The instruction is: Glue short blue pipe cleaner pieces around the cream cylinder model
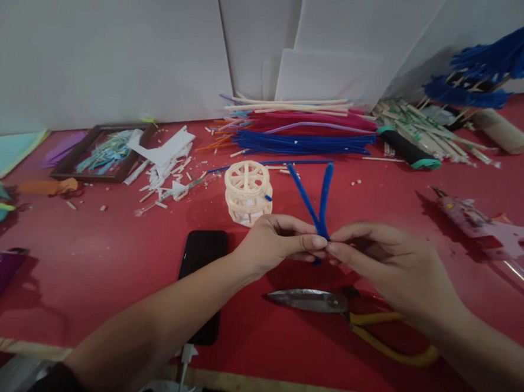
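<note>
My left hand (281, 240) pinches a blue pipe cleaner (325, 194) between thumb and fingers. The pipe cleaner is bent into a V, its two arms pointing up, with a short blue end showing below the fingers. From the other side, my right hand (374, 253) closes thumb and forefinger on the bottom of the V, the fingertips of both hands meeting there. Behind my left hand stands a small cream-coloured round frame (247, 192) with a spoked top. Scissors (313, 300) with yellow handles lie on the red table below my hands, partly under my right hand.
A black phone (205, 251) with a white cable lies by my left forearm. Bundled pipe cleaners (305, 142) line the back. A pink glue gun (477, 224) is at right, near a blue fuzzy model (476, 94). White scraps (171, 155) and a framed tray (63, 169) sit left.
</note>
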Available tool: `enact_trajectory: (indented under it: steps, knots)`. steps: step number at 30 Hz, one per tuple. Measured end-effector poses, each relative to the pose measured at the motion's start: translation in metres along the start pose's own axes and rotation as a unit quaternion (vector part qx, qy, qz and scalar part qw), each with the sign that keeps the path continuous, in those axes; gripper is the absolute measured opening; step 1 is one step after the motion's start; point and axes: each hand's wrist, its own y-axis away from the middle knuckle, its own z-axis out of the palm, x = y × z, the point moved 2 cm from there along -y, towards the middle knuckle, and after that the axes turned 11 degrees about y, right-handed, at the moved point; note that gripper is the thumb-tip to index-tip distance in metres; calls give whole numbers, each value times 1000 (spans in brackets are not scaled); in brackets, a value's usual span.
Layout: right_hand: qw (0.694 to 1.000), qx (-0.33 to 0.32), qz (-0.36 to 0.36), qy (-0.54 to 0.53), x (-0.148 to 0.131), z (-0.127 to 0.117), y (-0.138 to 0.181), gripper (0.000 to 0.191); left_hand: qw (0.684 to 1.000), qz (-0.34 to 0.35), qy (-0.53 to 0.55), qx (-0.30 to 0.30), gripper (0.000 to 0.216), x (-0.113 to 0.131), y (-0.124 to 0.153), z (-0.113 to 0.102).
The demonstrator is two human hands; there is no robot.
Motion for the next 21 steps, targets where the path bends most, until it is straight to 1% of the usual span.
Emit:
enact_trajectory:
  steps: [3, 5, 8, 11, 16, 21]
  knots:
    - [996, 5, -60, 71, -2, -3, 0, 17, 1000, -5, -4, -2, 44, 0, -1, 0]
    - [988, 3, -105, 110, -3, -5, 0, 12, 1000, -7, 1, 0, 44, 0, -2, -1]
    - [978, -15, -165, 129, -2, -8, -2, 10, 1000, -11, 20, -5, 47, 1, -3, -1]
    - [969, -14, -209, 132, 0, -11, -3, 10, 999, -21, 29, -28, 47, 0, -3, 0]
    - [964, 9, -236, 118, 2, -10, -2, 9, 998, -23, 33, -42, 45, 0, -1, 2]
    - [955, 44, -243, 162, 1, -9, 0, 13, 997, -42, 45, -47, 42, -2, -1, 1]
